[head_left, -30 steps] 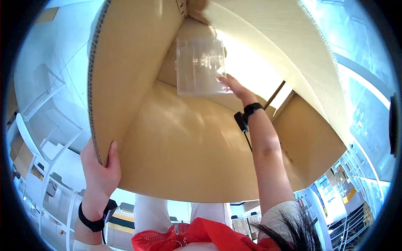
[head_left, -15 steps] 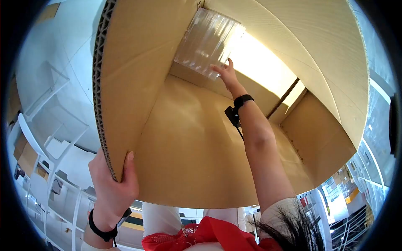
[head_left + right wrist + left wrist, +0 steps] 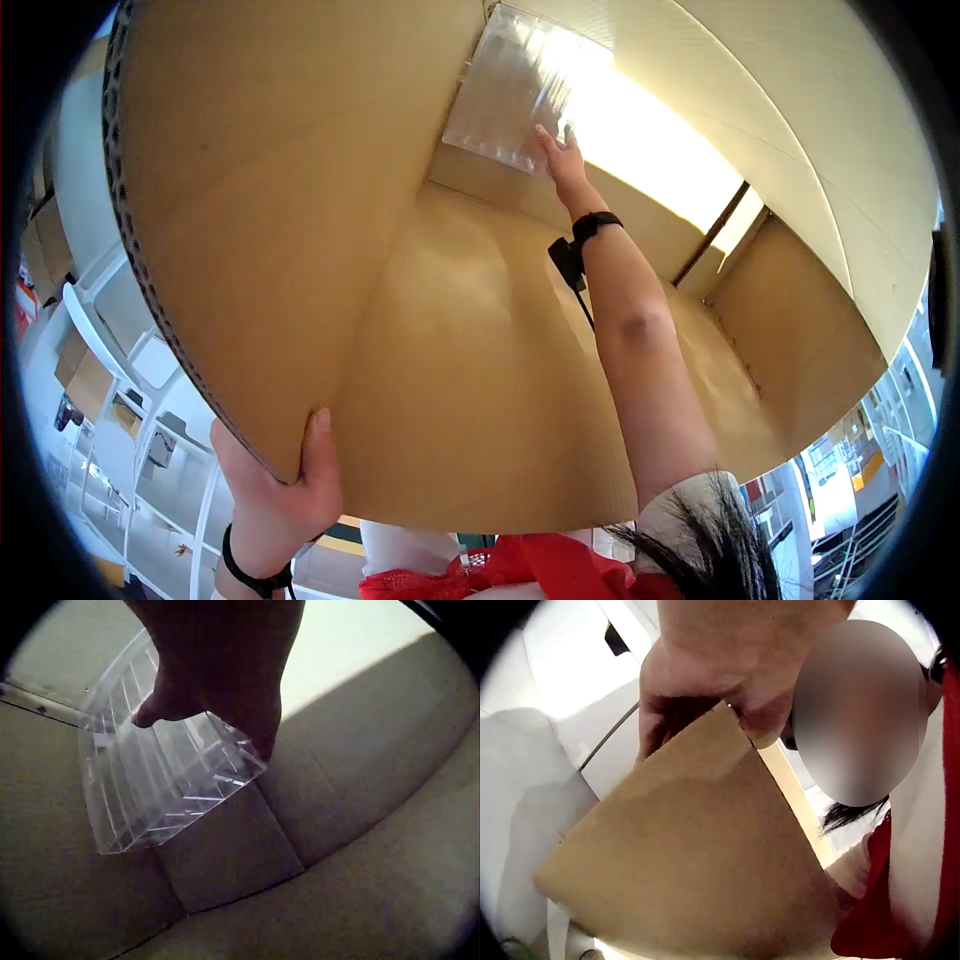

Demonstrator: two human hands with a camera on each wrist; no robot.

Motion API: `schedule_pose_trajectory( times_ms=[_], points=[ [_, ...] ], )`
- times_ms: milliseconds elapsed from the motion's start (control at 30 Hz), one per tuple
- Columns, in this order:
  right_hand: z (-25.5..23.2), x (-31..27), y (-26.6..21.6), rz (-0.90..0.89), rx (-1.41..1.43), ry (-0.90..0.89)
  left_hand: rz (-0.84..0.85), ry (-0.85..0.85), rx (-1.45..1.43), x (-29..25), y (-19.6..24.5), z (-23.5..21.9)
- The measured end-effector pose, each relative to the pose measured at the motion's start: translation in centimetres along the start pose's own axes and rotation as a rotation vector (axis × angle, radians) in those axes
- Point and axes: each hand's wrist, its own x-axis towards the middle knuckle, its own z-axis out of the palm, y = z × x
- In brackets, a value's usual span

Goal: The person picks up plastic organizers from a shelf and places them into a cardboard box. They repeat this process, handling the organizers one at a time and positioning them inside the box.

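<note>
My left hand grips the edge of a large open cardboard box, its thumb lying on the inner face of the side wall. In the left wrist view a corner of that cardboard juts out from under the hand. My right hand reaches deep inside and holds a clear, ribbed plastic case by its near right part. The right wrist view has the thumb over the case's face and the other fingers at its right side, partly hidden. The case is tilted, by the far left inner corner.
Bright light falls on the cardboard beside the case. A dark slit runs along the box's right inner side. White chair frames stand left of the box, and a white-framed rack is at the right.
My right hand and the plastic case have gone farther up into the box's far corner, and the case has tilted. The box wall looms larger at left; my left hand keeps its edge.
</note>
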Motion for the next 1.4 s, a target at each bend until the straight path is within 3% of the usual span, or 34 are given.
schedule_pose_trajectory(
  times_ms=[133, 233, 267, 333, 400, 533, 667, 767, 800, 933, 1033, 1067, 1167, 1300, 1400],
  points=[
    [-0.7, -1.0, -2.2, 0.012, -0.349, -0.01, 0.062, 0.003, -0.033, -0.4, -0.8, 0.0],
    [-0.8, -2.4, -4.6, 0.179, -0.041, -0.115, -0.004, -0.009, -0.116, -0.4, -0.6, -0.4],
    [-1.0, -2.7, -5.0, 0.197, -0.03, -0.117, -0.141, -0.056, -0.169, -0.7, -1.3, -0.7],
    [-0.8, -2.0, -5.2, 0.227, -0.003, -0.129, -0.086, -0.082, -0.151, -0.4, -1.1, -1.2],
    [-0.1, -1.5, -5.7, 0.206, 0.014, -0.072, -0.11, -0.139, -0.139, -0.1, -0.9, -1.5],
    [0.7, 1.9, -1.6, 0.114, 0.0, 0.121, 0.035, -0.053, -0.055, 0.3, -0.1, -0.3],
    [2.3, 0.1, -2.9, 0.098, 0.037, 0.348, -0.054, 0.001, -0.008, -0.7, 0.1, 0.6],
    [3.0, -0.4, -3.8, 0.135, 0.083, 0.356, -0.132, 0.021, -0.069, -1.3, -0.3, 0.5],
    [2.9, -2.5, -5.8, 0.178, 0.101, 0.339, -0.102, -0.003, -0.03, -1.3, -0.2, 0.5],
    [3.4, -0.5, -4.6, 0.183, 0.008, 0.395, -0.014, -0.029, -0.002, -0.6, 0.1, 0.6],
    [2.4, -1.2, -4.9, 0.203, 0.007, 0.281, 0.047, -0.004, -0.052, -0.4, -0.4, 0.5],
    [1.9, -0.2, -4.4, 0.206, -0.028, 0.199, 0.074, 0.006, -0.07, -0.3, -0.5, 0.5],
    [-0.3, -4.0, -8.9, 0.231, -0.012, -0.159, 0.094, -0.012, -0.057, -0.6, -1.3, 0.0],
    [-2.4, -5.1, -9.9, 0.016, -0.288, -0.001, 0.057, -0.048, -0.06, -0.2, -0.5, -0.4],
    [-8.1, -10.3, -12.0, 0.142, -0.507, -0.142, 0.005, -0.055, -0.078, -0.1, -0.2, -0.5]
  ],
)
